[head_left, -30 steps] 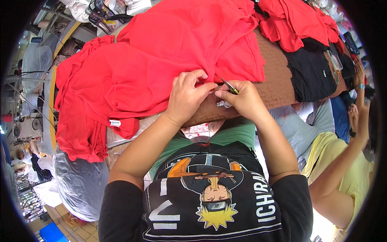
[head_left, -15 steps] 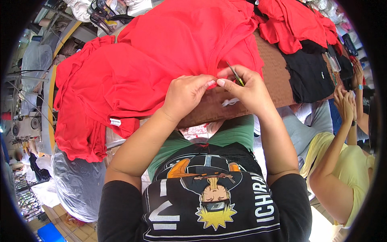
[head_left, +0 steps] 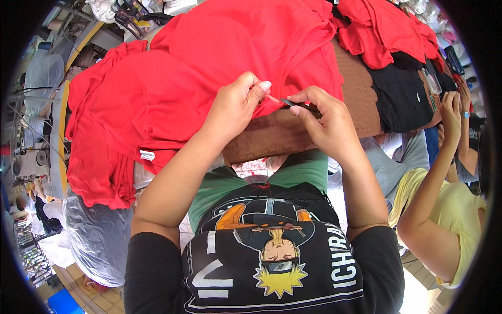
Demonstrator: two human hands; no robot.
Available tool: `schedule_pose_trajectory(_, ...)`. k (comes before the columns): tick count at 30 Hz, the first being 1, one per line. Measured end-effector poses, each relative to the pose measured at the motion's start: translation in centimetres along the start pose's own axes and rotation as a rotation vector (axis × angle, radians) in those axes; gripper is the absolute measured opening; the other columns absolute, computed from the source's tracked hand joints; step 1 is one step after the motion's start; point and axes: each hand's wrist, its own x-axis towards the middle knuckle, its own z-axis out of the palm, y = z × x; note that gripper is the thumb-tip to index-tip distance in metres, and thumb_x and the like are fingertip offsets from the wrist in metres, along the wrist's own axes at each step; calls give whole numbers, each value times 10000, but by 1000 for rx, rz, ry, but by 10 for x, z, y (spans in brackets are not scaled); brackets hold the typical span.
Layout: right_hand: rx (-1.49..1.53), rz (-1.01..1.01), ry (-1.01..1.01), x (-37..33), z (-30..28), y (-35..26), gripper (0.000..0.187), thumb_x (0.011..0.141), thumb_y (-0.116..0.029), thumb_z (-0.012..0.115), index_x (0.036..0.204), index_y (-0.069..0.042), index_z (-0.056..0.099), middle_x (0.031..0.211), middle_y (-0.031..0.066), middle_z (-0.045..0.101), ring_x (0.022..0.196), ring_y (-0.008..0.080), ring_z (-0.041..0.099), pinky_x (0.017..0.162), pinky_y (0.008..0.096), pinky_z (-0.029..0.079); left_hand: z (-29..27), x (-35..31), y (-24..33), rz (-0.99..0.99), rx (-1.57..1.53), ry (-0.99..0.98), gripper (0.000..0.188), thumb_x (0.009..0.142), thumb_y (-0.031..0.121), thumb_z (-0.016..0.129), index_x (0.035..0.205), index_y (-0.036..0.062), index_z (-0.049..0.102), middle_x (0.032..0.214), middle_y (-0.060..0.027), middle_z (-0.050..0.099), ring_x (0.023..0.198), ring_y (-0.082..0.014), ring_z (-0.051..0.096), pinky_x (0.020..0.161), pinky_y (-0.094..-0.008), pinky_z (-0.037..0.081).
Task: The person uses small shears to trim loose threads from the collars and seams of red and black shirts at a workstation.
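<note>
A large red garment (head_left: pixel 209 57) lies spread and bunched over the table in front of me. My left hand (head_left: pixel 238 102) is closed in a pinch at its near edge, thumb against forefinger, with a narrow bit of red cloth running from the fingertips. In my right hand (head_left: pixel 327 118) are small thread snips (head_left: pixel 287 102), their dark pointed tip turned left toward that red edge, close to the left fingertips. The fingers hide most of the snips. A white label (head_left: pixel 147 155) shows on the garment's lower left part.
Brown patterned cloth (head_left: pixel 355 94) covers the table. Black fabric (head_left: pixel 400 99) and another red garment (head_left: pixel 381 31) lie to the right, where a person in yellow (head_left: pixel 444 225) sits. A plastic-wrapped bundle (head_left: pixel 97 240) stands at the left, near sewing machinery (head_left: pixel 34 162).
My left hand has risen slightly and drawn apart from the right. The snips have swung from pointing up to pointing left at the red edge. A white scrap below my hands no longer shows.
</note>
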Motion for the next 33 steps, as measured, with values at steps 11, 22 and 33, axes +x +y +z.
schedule_pose_trajectory(11, -29, -14, -59, 5, 5, -6, 189, 832, -155, 671, 983, -44, 644, 891, 142, 644, 795, 335, 636, 686, 400, 499, 2, 1, 18, 100, 164, 2, 304, 1004, 274, 514, 879, -3, 529, 760, -133, 666, 708, -208, 656, 644, -332, 508)
schedule_pose_trajectory(22, -162, -28, -33, 4, -3, 1, 203, 816, -145, 673, 991, -47, 641, 927, 145, 650, 850, 340, 642, 709, 410, 509, -21, -19, 30, 345, 335, -92, 181, 925, 200, 597, 920, 23, 634, 861, -113, 706, 813, -288, 685, 723, -341, 529)
schedule_pose_trajectory(33, -29, -17, -156, -9, 32, 43, 364, 733, -21, 652, 1095, -52, 662, 1009, 169, 663, 925, 361, 637, 805, 400, 506, -16, -50, 17, 306, 402, -162, 287, 728, 113, 759, 918, 39, 555, 942, -137, 583, 918, -327, 567, 774, -393, 450)
